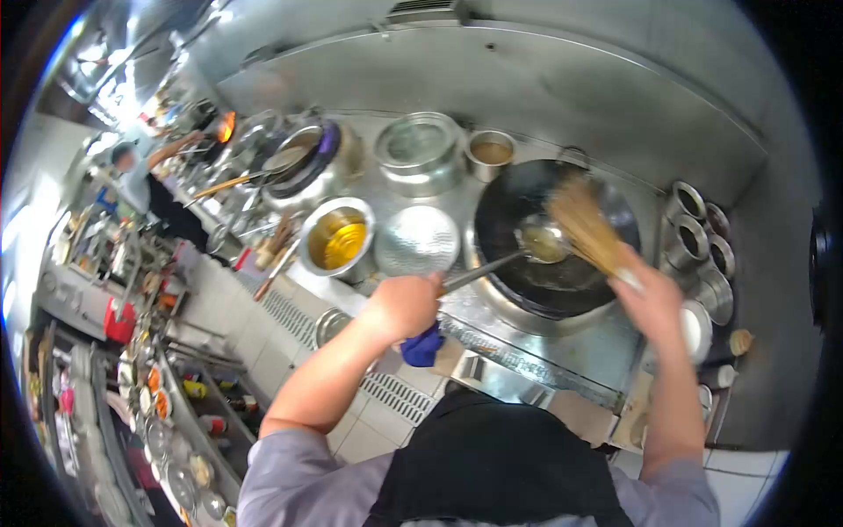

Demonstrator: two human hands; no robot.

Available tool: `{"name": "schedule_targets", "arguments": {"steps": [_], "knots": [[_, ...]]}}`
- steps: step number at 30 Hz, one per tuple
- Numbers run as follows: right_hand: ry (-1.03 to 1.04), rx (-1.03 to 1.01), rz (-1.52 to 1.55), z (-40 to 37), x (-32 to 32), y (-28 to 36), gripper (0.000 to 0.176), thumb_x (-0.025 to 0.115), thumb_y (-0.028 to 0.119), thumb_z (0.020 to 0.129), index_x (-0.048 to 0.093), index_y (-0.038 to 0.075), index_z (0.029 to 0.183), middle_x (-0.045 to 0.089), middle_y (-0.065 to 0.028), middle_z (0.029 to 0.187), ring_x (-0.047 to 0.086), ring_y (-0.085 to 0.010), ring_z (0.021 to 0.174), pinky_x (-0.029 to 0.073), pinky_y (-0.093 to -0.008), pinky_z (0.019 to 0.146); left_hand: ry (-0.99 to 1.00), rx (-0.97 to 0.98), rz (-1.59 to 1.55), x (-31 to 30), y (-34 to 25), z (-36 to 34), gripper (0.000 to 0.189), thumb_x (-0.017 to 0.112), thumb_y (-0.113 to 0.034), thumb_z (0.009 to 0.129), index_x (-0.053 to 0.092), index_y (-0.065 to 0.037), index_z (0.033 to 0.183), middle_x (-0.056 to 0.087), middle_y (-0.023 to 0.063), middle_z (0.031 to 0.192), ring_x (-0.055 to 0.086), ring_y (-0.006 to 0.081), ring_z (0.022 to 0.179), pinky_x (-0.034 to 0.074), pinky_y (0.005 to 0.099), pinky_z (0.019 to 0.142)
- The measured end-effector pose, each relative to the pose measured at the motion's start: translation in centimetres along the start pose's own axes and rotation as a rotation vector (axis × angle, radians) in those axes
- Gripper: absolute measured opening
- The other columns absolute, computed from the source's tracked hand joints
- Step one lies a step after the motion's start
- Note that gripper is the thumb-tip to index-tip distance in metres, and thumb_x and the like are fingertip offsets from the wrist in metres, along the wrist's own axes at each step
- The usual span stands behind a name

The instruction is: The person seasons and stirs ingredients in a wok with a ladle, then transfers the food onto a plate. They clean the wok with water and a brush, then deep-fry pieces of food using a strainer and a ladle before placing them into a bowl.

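My left hand (406, 307) is wrapped round the handle of a metal ladle (543, 241), whose bowl holds some cloudy liquid over the wok. In my right hand (648, 297) is a bamboo wok brush (584, 224), its bristles blurred and overlapping the ladle's bowl. The dark wok (505, 202) sits on the burner in front of me, with a little liquid at its bottom. A dark blue cloth (423, 345) shows just below my left hand.
A pot of yellow oil (358, 211), a round metal lid (417, 241), a lidded pot (417, 171) and a small pot of brown liquid (490, 167) stand left of the wok. Metal canisters (685, 241) line the right side. Another person (158, 193) works near a flame at far left.
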State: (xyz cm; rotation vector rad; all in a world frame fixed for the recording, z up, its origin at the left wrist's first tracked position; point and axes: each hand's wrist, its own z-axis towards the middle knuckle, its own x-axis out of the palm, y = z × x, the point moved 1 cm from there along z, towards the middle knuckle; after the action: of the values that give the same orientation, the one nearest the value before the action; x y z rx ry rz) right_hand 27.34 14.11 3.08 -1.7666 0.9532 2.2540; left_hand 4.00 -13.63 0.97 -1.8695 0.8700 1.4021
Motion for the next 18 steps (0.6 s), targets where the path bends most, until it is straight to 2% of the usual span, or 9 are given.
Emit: {"name": "schedule_targets", "arguments": {"steps": [3,5,6,8,11,13,15,17,18], "knots": [[0.334,-0.223,-0.244,8.5,11.8,-3.8,0.049,0.059,0.025,0.082,0.05,0.019,0.13,0.065,-0.0154,0.089,0.063,-0.0343,0.082,0.051,-0.0446,0.071,0.046,0.096,0.156,-0.7,-0.3,-0.1,0.044,0.053,-0.015,0.082,0.05,-0.003,0.125,0.066,0.0183,0.079,0.065,0.033,0.069,0.052,0.0444,0.059],[0.412,-0.212,-0.539,14.8,10.1,-4.2,0.058,0.065,0.03,0.078,0.047,0.021,0.132,0.065,-0.0153,0.09,0.064,-0.0341,0.08,0.051,-0.0437,0.069,0.013,0.103,0.195,-0.2,0.0,-0.1,0.046,0.052,-0.013,0.082,0.049,-0.003,0.127,0.066,0.0171,0.078,0.066,0.0312,0.068,0.052,0.0424,0.057],[0.408,-0.222,-0.551,15.5,10.6,-3.9,0.058,0.065,0.03,0.078,0.047,0.021,0.132,0.065,-0.0153,0.09,0.064,-0.0341,0.08,0.051,-0.0437,0.069,-0.023,0.089,0.237,-0.1,0.2,0.0,0.048,0.051,-0.011,0.082,0.047,-0.002,0.129,0.066,0.016,0.078,0.066,0.0294,0.066,0.052,0.0403,0.055],[0.04,-0.291,-0.712,14.9,11.5,-1.4,0.051,0.062,0.028,0.08,0.051,0.023,0.13,0.065,-0.014,0.091,0.065,-0.0318,0.079,0.052,-0.0415,0.066,-0.064,0.094,0.29,0.3,0.4,0.1,0.049,0.051,-0.009,0.082,0.047,-0.002,0.13,0.065,0.0145,0.077,0.065,0.0284,0.065,0.052,0.0388,0.054],[0.36,-0.283,-0.464,13.7,12.1,-2.6,0.04,0.051,0.021,0.087,0.054,0.023,0.127,0.065,-0.012,0.085,0.065,-0.0279,0.077,0.052,-0.0388,0.062,-0.119,0.137,0.345,0.3,0.4,0.1,0.051,0.05,-0.008,0.081,0.046,-0.002,0.132,0.064,0.0124,0.077,0.065,0.0268,0.062,0.052,0.0364,0.054],[0.35,-0.3,-0.694,17.1,9.3,-3.8,0.04,0.05,0.019,0.088,0.053,0.021,0.128,0.065,-0.0134,0.085,0.065,-0.029,0.077,0.051,-0.04,0.063,-0.124,0.162,0.341,0.4,-0.1,-0.1,0.052,0.049,-0.008,0.081,0.045,-0.003,0.133,0.064,0.012,0.078,0.065,0.0261,0.061,0.052,0.0356,0.054],[0.162,-0.187,-0.655,16.0,12.6,-2.5,0.044,0.052,0.023,0.087,0.05,0.021,0.132,0.065,-0.0158,0.091,0.065,-0.0311,0.079,0.052,-0.0396,0.066,-0.052,0.077,0.352,0.1,-1.1,-0.3,0.049,0.048,-0.007,0.082,0.047,-0.002,0.131,0.065,0.0147,0.086,0.066,0.0272,0.068,0.054,0.0359,0.059],[0.393,-0.253,-0.374,11.8,12.7,-0.9,0.049,0.056,0.032,0.084,0.05,0.02,0.132,0.066,-0.0148,0.091,0.065,-0.0304,0.079,0.052,-0.038,0.068,-0.046,0.084,0.4,-0.6,-1.3,-0.7,0.049,0.048,-0.007,0.082,0.047,-0.002,0.131,0.065,0.0148,0.086,0.067,0.027,0.068,0.054,0.0357,0.059],[0.345,-0.24,-0.241,13.3,15.0,-5.1,0.055,0.058,0.035,0.082,0.047,0.019,0.133,0.067,-0.0144,0.089,0.066,-0.0312,0.08,0.052,-0.039,0.07,-0.052,0.074,0.429,-0.7,-1.4,-0.8,0.05,0.048,-0.007,0.082,0.047,-0.002,0.131,0.065,0.0149,0.087,0.067,0.0267,0.068,0.054,0.0356,0.059]]}}
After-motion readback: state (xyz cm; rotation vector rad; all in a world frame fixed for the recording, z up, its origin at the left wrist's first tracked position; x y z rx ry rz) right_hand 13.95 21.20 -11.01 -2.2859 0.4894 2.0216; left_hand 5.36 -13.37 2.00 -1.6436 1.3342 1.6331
